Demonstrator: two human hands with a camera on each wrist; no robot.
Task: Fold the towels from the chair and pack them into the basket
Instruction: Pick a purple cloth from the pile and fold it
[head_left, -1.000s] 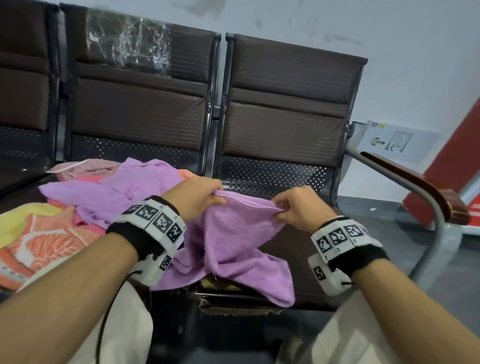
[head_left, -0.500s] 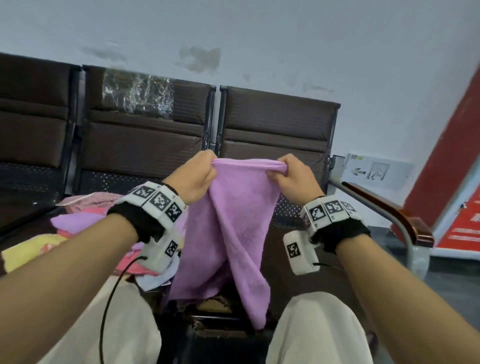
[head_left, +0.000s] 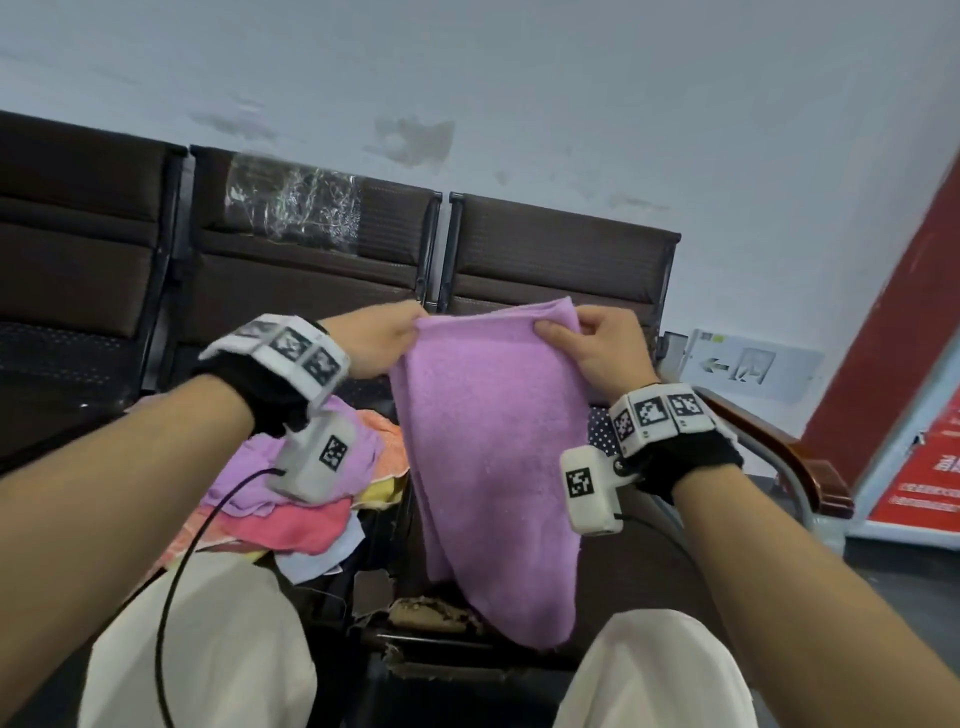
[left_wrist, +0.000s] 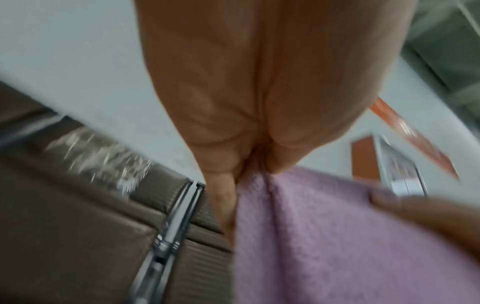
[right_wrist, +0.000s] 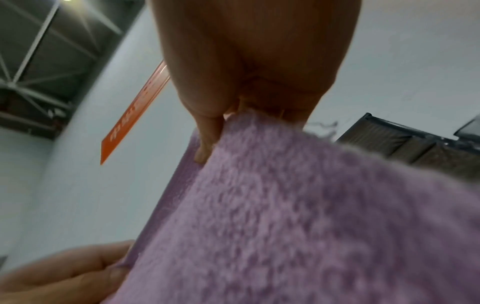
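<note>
A purple towel (head_left: 493, 457) hangs in the air in front of the brown chairs, held by its top edge. My left hand (head_left: 382, 340) pinches the top left corner; my right hand (head_left: 587, 343) pinches the top right corner. The cloth drapes down between my knees to a rounded lower end. The left wrist view shows the left hand (left_wrist: 249, 164) nipping the purple towel (left_wrist: 337, 246), and the right wrist view shows the right hand (right_wrist: 233, 115) gripping the purple towel (right_wrist: 298, 216). A heap of towels (head_left: 306, 499) in pink, purple, orange and yellow lies on the seat at left. No basket is in view.
A row of brown chairs (head_left: 561, 260) stands against a pale wall. A wooden armrest (head_left: 779, 452) on a metal tube juts out at right. The seat's front edge (head_left: 431, 618) is torn. My knees in light trousers (head_left: 208, 649) fill the lower corners.
Both hands have lifted the purple towel off the seat and spread its top edge wider; it now hangs straight. The head view has tilted upward.
</note>
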